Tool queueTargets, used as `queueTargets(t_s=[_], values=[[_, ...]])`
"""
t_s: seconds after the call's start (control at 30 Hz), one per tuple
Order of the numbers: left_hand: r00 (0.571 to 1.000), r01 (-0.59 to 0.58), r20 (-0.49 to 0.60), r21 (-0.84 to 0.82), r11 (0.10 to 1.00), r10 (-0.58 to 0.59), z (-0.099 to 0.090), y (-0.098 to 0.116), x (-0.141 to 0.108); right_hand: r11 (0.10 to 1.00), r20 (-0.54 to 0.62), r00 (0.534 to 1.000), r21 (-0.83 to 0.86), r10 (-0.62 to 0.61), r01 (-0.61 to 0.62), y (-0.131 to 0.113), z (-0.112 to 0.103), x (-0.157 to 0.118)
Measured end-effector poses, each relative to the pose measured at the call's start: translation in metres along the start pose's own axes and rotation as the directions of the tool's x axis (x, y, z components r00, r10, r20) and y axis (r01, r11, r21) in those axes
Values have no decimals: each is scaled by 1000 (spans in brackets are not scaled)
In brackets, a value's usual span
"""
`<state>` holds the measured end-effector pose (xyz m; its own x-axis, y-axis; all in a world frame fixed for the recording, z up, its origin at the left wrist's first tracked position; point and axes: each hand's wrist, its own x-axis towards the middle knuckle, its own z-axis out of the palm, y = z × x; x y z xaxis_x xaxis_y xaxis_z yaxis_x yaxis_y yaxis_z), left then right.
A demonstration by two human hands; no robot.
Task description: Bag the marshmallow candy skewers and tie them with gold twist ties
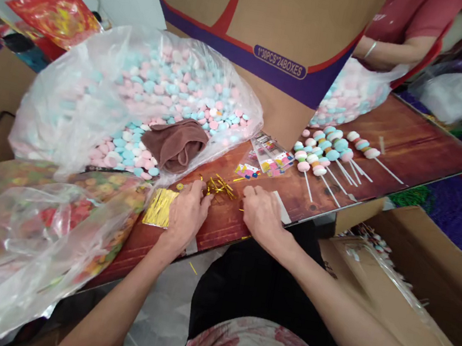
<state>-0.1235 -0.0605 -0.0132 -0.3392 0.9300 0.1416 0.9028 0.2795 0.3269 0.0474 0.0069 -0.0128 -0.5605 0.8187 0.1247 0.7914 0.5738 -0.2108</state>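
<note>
My left hand rests beside a flat bundle of gold twist ties, its fingers curled near a loose pile of gold ties. What its fingertips hold, if anything, is too small to tell. To the right of that pile, my right hand is bent with fingers together, and a short bit of gold shows at its fingertips. Several candy skewers on white sticks lie at the right. Between them and the ties are printed clear wrappers. A brown cloth lies on the candy bag.
A big clear bag of pastel candies covers the back left, with another plastic bag in front. A large carton stands behind. An open box is at right. Beyond the table sits a person.
</note>
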Motion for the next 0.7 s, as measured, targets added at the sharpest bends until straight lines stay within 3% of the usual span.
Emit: queueTargets(t_s=[0.07,0.13,0.2,0.3,0.4,0.5,0.7], values=[[999,-12,-32,-90,996,9,2,-3,7,979,-18,1000,204,-16,19,-15,6,11],[998,-2,-59,-234,972,-12,1,-7,11,893,-73,997,448,8,26,-20,10,21],[995,32,-78,-369,929,-65,-1,-13,11,774,-128,987,633,98,6,-15,11,26],[987,86,-82,-471,878,-141,-6,-21,2,661,-153,958,749,244,-48,8,10,22],[984,100,-78,-506,857,-161,-9,-27,-11,662,-160,949,747,271,-63,31,5,9],[979,21,-168,-468,883,-112,-10,-26,-18,740,-188,955,671,228,-44,44,0,-1],[935,-171,-352,-312,935,54,-18,-1,-8,948,-200,965,301,167,-102,38,-1,18]])
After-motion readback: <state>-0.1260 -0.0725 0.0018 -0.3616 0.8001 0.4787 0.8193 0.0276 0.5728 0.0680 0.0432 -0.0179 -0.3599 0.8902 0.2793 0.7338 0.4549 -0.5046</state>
